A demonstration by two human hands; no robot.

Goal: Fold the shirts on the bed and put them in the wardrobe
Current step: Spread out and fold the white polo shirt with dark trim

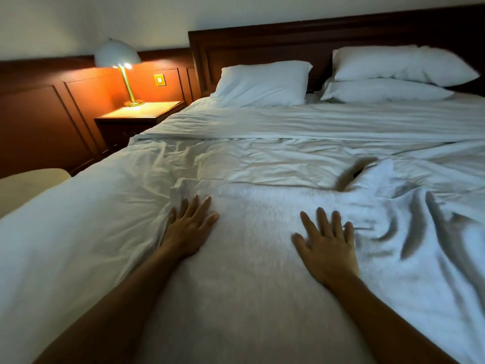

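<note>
Dim bedroom, wood-panelled wall, dark headboard point(262, 40). Bed point(78, 245) fills most of the view, with white, creased bedding and the top sheet folded back across the middle. One pillow point(262, 82) lies at the left of the headboard. A stack of two pillows point(393, 74) lies at the right. A nightstand point(141, 111) stands just beside the bed on the left and carries a lit lamp point(118, 55) with a brass stem. A white shirt point(249, 258) is spread flat on the near part of the bed, directly in front of the person, and its weave is coarser than the sheet's. Left hand point(190, 227) rests palm down at the shirt's left edge, where the cloth meets a ridge of bunched sheet. Its fingers point(202, 206) are straight, slightly spread and grasp nothing. Right hand point(328, 245) lies palm down on the shirt's right part, well apart from the left. Its fingers point(321, 219) are straight, splayed, released and pressing flat. Both forearms are bare. Right of the right hand lies rumpled white cloth point(420, 232) in deep folds. Cannot tell whether it belongs to the same shirt, another shirt or the bedding. A small dark gap point(358, 173) shows in a fold beyond it.
</note>
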